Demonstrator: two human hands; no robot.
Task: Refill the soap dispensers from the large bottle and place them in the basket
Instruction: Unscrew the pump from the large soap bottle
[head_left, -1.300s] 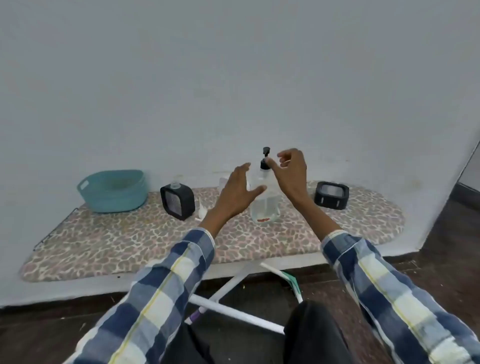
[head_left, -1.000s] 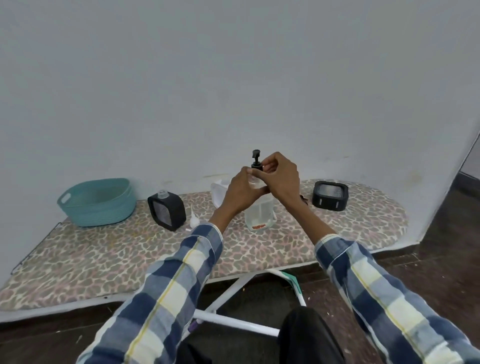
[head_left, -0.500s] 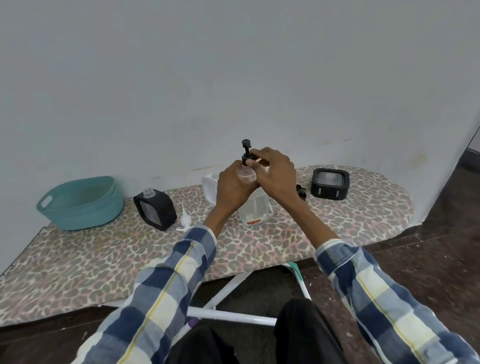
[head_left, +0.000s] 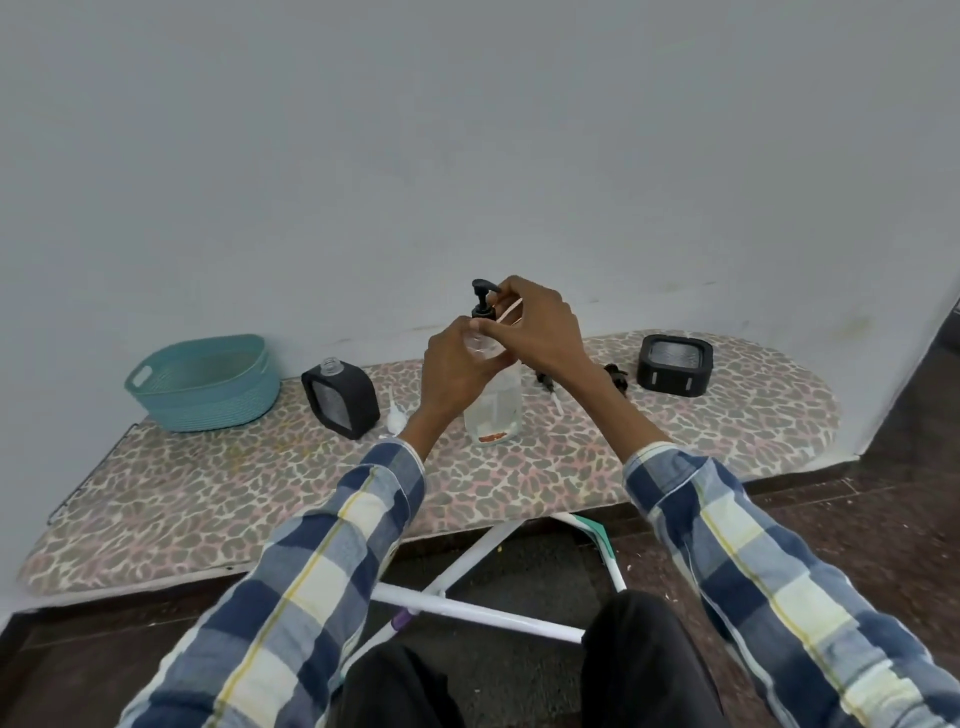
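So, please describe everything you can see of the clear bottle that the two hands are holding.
The clear bottle looks like transparent plastic, tall with a rounded shoulder. It stands upright on the ironing board, between the two black dispensers. It seems nearly empty, with a small reddish mark near its base. A black pump head sits at its neck. The left hand grips the shoulder; the right hand pinches the pump collar with its fingers.
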